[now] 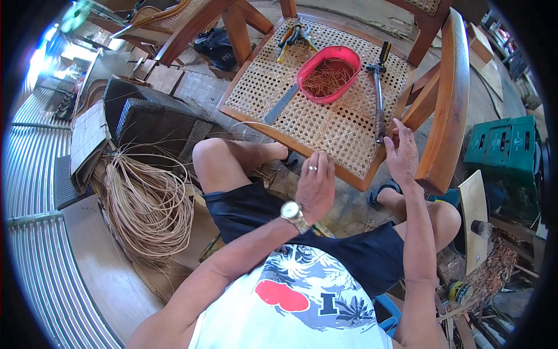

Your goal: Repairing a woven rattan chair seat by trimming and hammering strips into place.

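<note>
I'm guessing at edge work: the chair seat [343, 125] is lying ahead, the left hand [315, 189] is hovering curled by its front rail [283, 141], contents unclear; the right hand [402, 154] is hanging loosely open, seemingly empty, near the hammer [379, 102]. Steadying the rail probably comes next.

Green crates [501, 141] stand well to the right of the right hand [402, 152]; a pale board [472, 238], tilted, stands to that hand's right, nearer the body; a yellow-banded tin [460, 292] lies nearer still; dark mesh [154, 125] stands left of the left hand [315, 185]; corrugated sheeting [35, 174] rises farther left; a black bag [215, 47] sits beyond, leftward.
</note>
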